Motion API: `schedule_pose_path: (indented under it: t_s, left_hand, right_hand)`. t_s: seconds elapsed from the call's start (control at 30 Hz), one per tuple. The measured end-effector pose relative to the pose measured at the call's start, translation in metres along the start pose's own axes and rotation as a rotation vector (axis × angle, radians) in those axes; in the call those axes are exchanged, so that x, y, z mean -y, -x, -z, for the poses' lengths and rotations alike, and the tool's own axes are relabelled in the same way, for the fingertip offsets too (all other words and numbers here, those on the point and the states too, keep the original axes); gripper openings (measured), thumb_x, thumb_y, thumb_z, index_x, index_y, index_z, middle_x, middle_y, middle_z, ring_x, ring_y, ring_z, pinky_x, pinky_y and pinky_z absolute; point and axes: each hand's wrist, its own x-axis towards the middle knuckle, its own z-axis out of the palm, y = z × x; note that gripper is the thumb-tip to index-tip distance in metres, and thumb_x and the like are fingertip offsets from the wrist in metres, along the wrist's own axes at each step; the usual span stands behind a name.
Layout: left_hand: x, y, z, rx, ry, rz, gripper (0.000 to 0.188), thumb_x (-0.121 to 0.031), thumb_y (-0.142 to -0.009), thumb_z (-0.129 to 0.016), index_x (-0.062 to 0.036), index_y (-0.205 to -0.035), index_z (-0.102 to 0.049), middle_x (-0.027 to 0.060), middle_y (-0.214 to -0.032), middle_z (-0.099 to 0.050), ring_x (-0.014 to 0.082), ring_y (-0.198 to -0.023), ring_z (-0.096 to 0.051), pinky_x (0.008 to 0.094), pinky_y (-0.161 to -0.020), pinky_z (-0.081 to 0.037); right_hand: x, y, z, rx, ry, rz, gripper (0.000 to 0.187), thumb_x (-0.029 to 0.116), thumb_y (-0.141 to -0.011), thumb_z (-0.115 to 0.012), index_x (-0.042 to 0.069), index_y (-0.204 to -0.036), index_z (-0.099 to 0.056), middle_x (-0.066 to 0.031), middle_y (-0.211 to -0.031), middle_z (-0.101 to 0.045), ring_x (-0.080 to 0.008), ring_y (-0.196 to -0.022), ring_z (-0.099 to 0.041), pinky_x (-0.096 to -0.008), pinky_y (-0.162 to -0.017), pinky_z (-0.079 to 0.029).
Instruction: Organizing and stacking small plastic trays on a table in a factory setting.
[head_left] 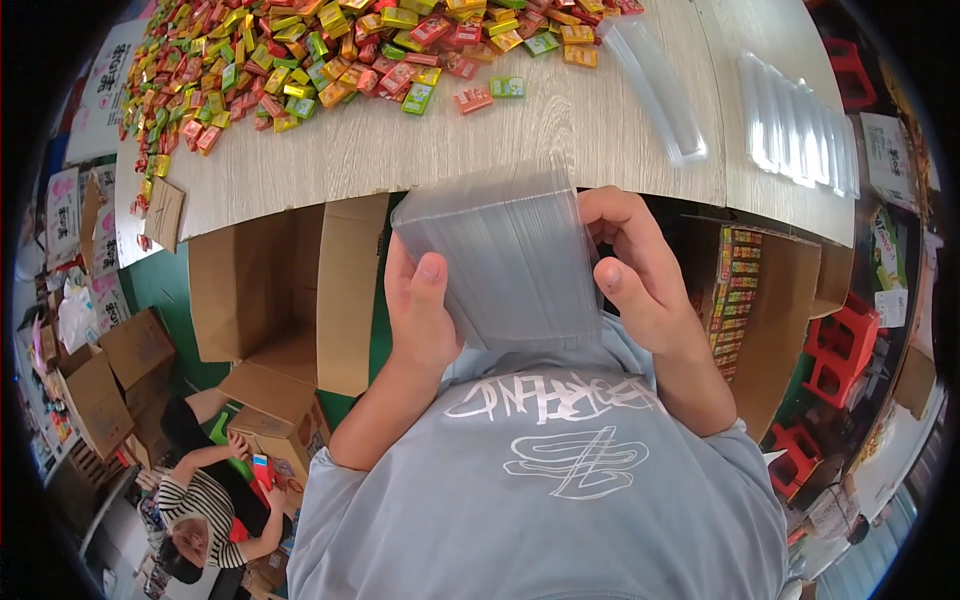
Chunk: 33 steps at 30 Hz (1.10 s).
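Observation:
A thick stack of clear plastic trays (520, 265) is held up in front of my chest, just off the table's near edge. My left hand (422, 305) grips its left side, thumb across the front and fingers hidden behind. At the right side, my right hand (640, 265) has its curled fingers against the edge, with the thumb close beside it. The fingertips of that hand are partly hidden by the stack. Beyond lies the pale wood-grain table (480, 140), bearing a large pile of small wrapped boxes (330, 60) in red, yellow, green and orange.
A long clear tray (655, 95) and a row of several clear trays (800, 125) lie at the table's right. Below the table stand an open cardboard box (250, 280) and another carton (770, 310). A person (215, 500) sits at lower left; red stools (842, 345) stand at right.

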Motion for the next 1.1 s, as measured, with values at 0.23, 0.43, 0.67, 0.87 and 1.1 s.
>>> schedule_pose_path:
  t_s: [0.23,0.43,0.67,0.87,1.1]
  left_hand:
    - [-0.002,0.0,0.002,0.048,0.156,0.019,0.065,-0.041,-0.094,-0.062,0.0005,-0.139,-0.04,0.0106,-0.133,-0.054,0.0215,-0.12,-0.053,0.0369,-0.102,-0.043]
    - [0.0,0.002,0.004,0.008,0.141,0.047,0.067,-0.044,-0.094,-0.063,0.0002,-0.14,-0.04,0.0106,-0.131,-0.054,0.0213,-0.12,-0.054,0.0365,-0.101,-0.045]
    - [0.0,0.008,0.009,0.023,0.118,-0.011,0.066,-0.044,-0.095,-0.061,0.0003,-0.139,-0.04,0.0107,-0.13,-0.055,0.0213,-0.119,-0.054,0.0359,-0.099,-0.045]
    - [0.004,0.005,0.016,-0.049,0.107,0.034,0.066,-0.045,-0.095,-0.06,0.0004,-0.139,-0.04,0.0114,-0.13,-0.055,0.0225,-0.117,-0.056,0.0362,-0.098,-0.046]
    - [0.007,-0.002,0.005,-0.05,0.104,0.038,0.076,-0.052,-0.089,-0.065,-0.0011,-0.139,-0.04,0.0127,-0.129,-0.055,0.0252,-0.116,-0.057,0.039,-0.096,-0.049]
  right_hand:
    - [0.015,0.003,0.018,-0.256,0.284,0.107,0.033,0.023,-0.102,-0.046,-0.005,-0.115,-0.057,-0.0128,-0.111,-0.063,-0.0133,-0.089,-0.055,-0.0266,-0.082,-0.045]
    - [0.05,-0.053,0.058,-0.531,1.14,0.259,0.021,0.017,-0.092,-0.063,0.002,-0.108,-0.063,-0.011,-0.101,-0.066,-0.0256,-0.085,-0.062,-0.0338,-0.073,-0.049]
    - [0.022,-0.072,0.059,-0.407,1.412,0.146,0.03,0.025,-0.092,-0.063,0.003,-0.112,-0.061,-0.014,-0.112,-0.063,-0.037,-0.103,-0.059,-0.0435,-0.09,-0.045]
    - [0.021,-0.062,0.061,-0.388,1.313,0.073,0.031,0.025,-0.091,-0.063,0.004,-0.114,-0.061,-0.0152,-0.117,-0.061,-0.0377,-0.108,-0.057,-0.0438,-0.093,-0.044]
    - [0.012,-0.054,0.062,-0.535,1.649,0.048,0.047,0.029,-0.084,-0.071,0.004,-0.123,-0.06,-0.0137,-0.139,-0.046,-0.0313,-0.128,-0.043,-0.0494,-0.107,-0.031]
